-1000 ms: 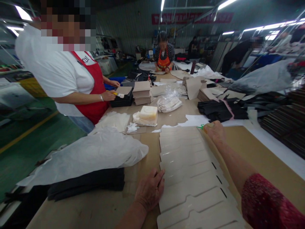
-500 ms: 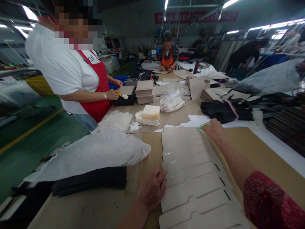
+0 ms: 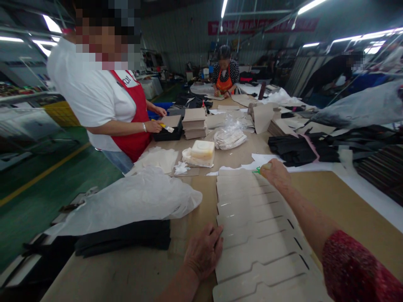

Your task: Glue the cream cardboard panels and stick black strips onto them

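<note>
A row of overlapping pale grey cardboard pieces (image 3: 252, 233) with notched edges runs away from me along the table, a few with dark slots at the right side. My left hand (image 3: 204, 251) lies at the row's left edge, its fingers loosely bent with the tips touching the cardboard, grasping nothing. At the far end of the row my right hand (image 3: 274, 171) is closed around a small tool with a thin green frame (image 3: 257, 170). The tool touches or hovers just over the last pieces; its working part is mostly hidden.
A clear plastic sheet (image 3: 135, 201) lies over black strips (image 3: 126, 239) on the left. Ahead are a yellowish-white block (image 3: 203, 152), bagged white material (image 3: 229, 136) and stacked boards (image 3: 193, 123). A co-worker in a red apron (image 3: 132, 109) stands at the left with a brush (image 3: 168, 128).
My right hand with the green-framed tool has moved a little left across the far end of the row. My left hand stays against the cardboard edge. The view has shifted slightly.
</note>
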Motion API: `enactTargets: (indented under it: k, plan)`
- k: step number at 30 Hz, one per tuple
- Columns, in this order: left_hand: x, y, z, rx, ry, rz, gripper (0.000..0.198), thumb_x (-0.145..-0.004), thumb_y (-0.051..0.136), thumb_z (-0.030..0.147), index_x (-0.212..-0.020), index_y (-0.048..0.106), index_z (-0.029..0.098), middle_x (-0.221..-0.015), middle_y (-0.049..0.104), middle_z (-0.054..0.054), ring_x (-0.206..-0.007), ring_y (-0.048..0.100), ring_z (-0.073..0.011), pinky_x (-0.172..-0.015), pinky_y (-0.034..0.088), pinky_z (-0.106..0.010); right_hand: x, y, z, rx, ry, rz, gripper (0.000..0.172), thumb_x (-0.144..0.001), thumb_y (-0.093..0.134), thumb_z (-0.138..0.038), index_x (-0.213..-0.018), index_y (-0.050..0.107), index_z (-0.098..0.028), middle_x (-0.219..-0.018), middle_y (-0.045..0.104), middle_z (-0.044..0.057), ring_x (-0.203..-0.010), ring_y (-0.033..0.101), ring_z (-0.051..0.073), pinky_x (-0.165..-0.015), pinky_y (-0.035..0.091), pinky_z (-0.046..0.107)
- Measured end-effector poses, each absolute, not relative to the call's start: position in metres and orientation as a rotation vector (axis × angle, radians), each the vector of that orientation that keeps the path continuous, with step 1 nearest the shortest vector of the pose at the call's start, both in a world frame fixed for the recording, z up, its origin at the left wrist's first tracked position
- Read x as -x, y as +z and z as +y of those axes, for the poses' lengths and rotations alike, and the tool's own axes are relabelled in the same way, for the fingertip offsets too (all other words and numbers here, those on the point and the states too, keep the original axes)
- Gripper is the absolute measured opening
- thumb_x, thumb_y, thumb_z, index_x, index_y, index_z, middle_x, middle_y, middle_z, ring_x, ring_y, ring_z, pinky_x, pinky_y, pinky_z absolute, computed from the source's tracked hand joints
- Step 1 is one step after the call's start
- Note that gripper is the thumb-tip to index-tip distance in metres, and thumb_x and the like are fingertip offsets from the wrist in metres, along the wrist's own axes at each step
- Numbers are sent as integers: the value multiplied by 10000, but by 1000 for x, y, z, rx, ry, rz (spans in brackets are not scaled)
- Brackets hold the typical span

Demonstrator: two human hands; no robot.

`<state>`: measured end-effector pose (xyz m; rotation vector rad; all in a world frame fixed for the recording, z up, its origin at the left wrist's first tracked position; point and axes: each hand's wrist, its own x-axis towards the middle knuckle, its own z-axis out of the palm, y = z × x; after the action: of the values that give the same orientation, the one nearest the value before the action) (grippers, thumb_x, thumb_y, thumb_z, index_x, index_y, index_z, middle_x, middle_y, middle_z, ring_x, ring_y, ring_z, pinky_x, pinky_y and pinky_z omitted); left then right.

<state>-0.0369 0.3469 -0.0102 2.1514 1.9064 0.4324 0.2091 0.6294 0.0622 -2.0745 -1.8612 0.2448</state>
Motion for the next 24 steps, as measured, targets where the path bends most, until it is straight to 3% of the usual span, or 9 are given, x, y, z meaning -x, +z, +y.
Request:
enactTargets:
  k: [10,24]
  plan:
    - [38,-13,346,-2191,503,1901,369,-944,467,267,-1302,556,274,-1039,616,-46,-893,626,-170,-813,544,-288,-181,63,626,1999,289,-1931,305,-827,580,-445,-1044,554,-233,-1075,643,99,-917,613,253,-692,429,319]
    - [37,-10,345,-2124,465,1913,400,-931,464,264,-1320,552,282,-1095,616,-58,-899,640,-195,-823,554,-339,-128,58,618,1885,354,-2001,361,-829,574,-483,-1097,551,-242,-1106,645,74,-975,618,247,-710,431,312]
